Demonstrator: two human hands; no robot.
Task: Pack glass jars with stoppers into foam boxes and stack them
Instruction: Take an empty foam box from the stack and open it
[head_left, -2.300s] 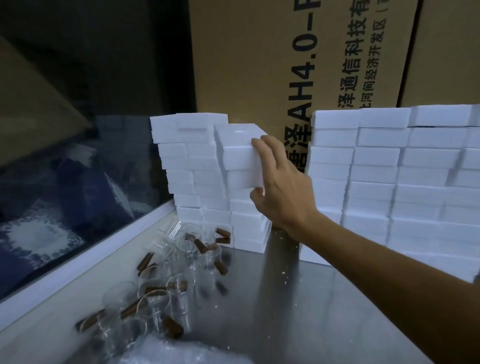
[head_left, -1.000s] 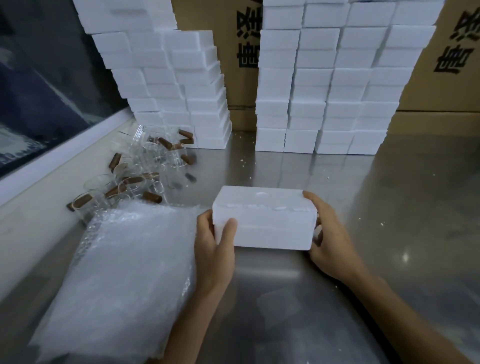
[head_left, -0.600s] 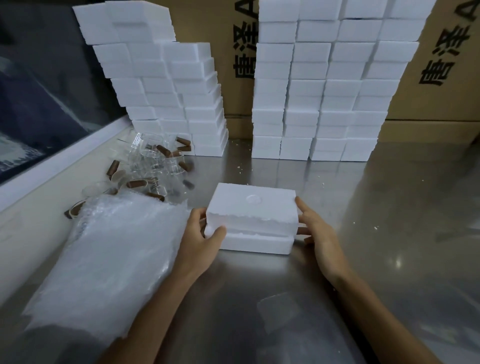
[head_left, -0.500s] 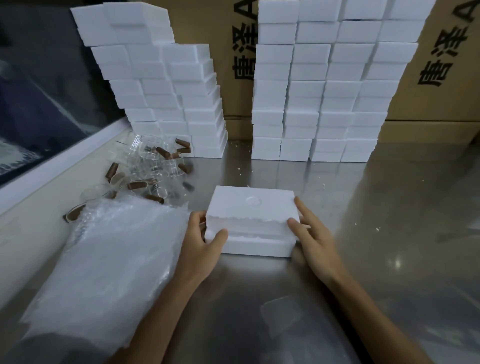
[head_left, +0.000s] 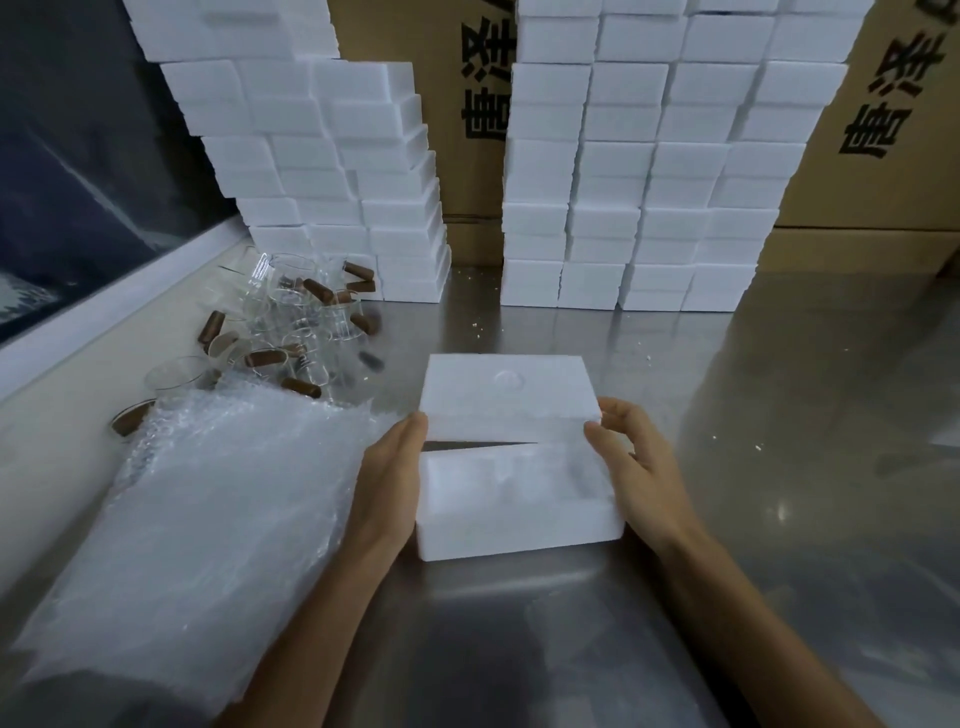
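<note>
A white foam box stands on the steel table (head_left: 779, 415) in front of me. Its lid (head_left: 506, 395) is raised and shifted back off the base (head_left: 519, 525), whose hollow inside shows. My left hand (head_left: 389, 478) lies flat against the box's left side, fingertips touching the lid's near left corner. My right hand (head_left: 634, 462) pinches the lid's near right corner between thumb and curled fingers. A heap of clear glass jars with brown cork stoppers (head_left: 291, 322) lies at the left.
A sheet pile of bubble wrap (head_left: 197, 519) lies left of the box, near my left arm. Two tall stacks of foam boxes stand at the back, one left (head_left: 332, 156) and one right (head_left: 649, 171). Printed cardboard cartons (head_left: 883, 182) rise behind them. A white ledge (head_left: 104, 312) borders the left.
The box was taken from the left stack and set down before me. Since half a second ago the lid has lifted off the base and moved back, exposing the cavity.
</note>
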